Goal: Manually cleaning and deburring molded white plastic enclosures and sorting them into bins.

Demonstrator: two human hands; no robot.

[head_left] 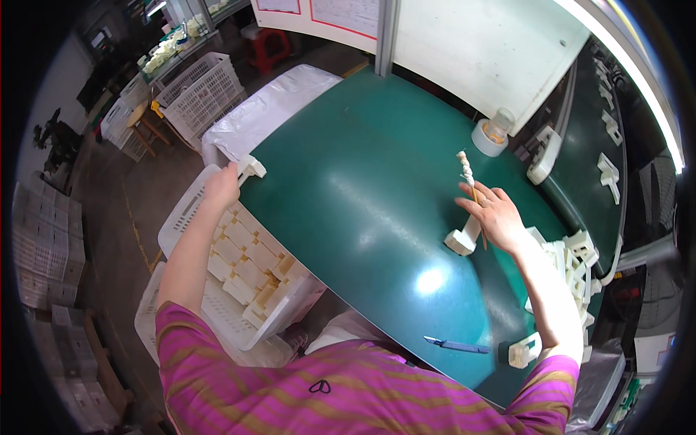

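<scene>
At the table's left edge, my left hand (221, 190) is closed around one end of a cream plastic part (252, 167), above the crate's far end. My right hand (497, 217), over the right half of the table, pinches a thin wooden stick (475, 194) with a lumpy white wrapped tip (465, 168) pointing away from me. Another cream plastic part (461, 241) with a blocky end reaches up under the same fingers; whether they grip it too, I cannot tell. A white plastic crate (250, 335) on the left holds rows of similar cream parts (250, 250).
The green table (348, 152) carries a blue pen-like tool (457, 346), a loose cream part (523, 351), a pile of parts (569, 268) and a clear jar (499, 125) in a white ring. A conveyor belt (583, 145) with parts runs along the right. Stacked crates (199, 94) stand far left.
</scene>
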